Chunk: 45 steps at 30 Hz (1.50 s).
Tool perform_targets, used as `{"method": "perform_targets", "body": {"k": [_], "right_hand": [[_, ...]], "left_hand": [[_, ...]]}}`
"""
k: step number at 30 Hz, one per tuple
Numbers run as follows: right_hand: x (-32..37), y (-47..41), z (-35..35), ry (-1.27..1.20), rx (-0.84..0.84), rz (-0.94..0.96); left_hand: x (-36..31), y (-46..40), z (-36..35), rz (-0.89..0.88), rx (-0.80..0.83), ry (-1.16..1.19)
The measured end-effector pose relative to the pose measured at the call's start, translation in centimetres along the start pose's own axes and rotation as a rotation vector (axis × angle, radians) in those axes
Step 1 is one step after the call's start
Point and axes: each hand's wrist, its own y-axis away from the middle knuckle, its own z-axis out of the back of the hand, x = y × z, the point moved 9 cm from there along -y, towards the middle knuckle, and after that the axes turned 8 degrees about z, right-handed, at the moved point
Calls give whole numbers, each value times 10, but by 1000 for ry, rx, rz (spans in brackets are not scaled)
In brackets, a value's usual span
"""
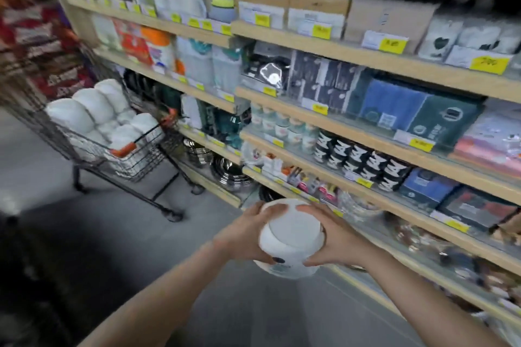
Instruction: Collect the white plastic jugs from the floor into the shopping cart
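- Pale wooden store shelving [375,58], stacked with boxed and wrapped goods behind yellow price tags [321,31], fills the right side of the aisle beside me.
- The black wire shopping cart [141,160] with orange handle grips stands ahead to my left, well apart from me and already heaped with white plastic jugs [95,110].
- One more white plastic jug [291,236] sits between my palms, raised off the grey floor [93,234] in front of the lower shelves.
- My left hand [245,236] and right hand [332,242] each wrap fingers round its sides, thumbs underneath.
- As I judge it, I should keep both hands clamped while I carry it over, then lower it into a hollow among the heap so it cannot roll out.
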Motion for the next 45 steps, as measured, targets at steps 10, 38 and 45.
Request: {"method": "perform_targets", "body": {"k": [10,38,45], "right_hand": [[144,-183,-74,51,175,203],[207,-735,-101,195,423,441],[210,-857,-105,276,430,389]], "left_hand": [[171,85,131,206,-201,11],[562,-115,378,539,-405,124],[654,-183,433,461,-443,114]]}}
